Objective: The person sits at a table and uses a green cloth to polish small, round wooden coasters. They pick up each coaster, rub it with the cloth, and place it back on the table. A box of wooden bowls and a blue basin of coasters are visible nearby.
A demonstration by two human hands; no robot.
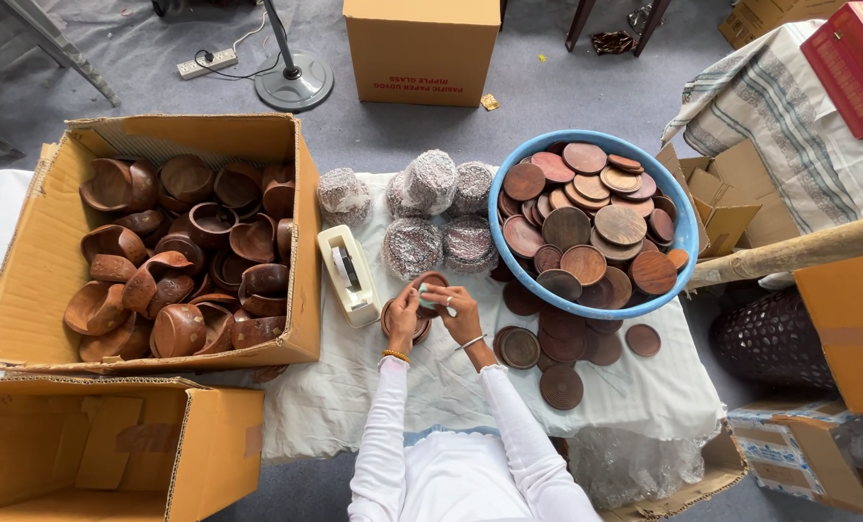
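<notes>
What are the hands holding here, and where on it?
Both hands, left hand and right hand, hold a small round wooden lid by its rim; the exact grip is too small to tell.

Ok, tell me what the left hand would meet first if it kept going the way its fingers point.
The left hand points up the table; likely first is the bubble-wrapped bundle just beyond, though depth is hard to judge.

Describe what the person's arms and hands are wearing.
Both arms are in long white sleeves ending at the wrists. The left hand has a gold-coloured beaded bracelet at the wrist. The right hand has a thin silver-coloured bangle and a ring on one finger. No gloves.
</notes>
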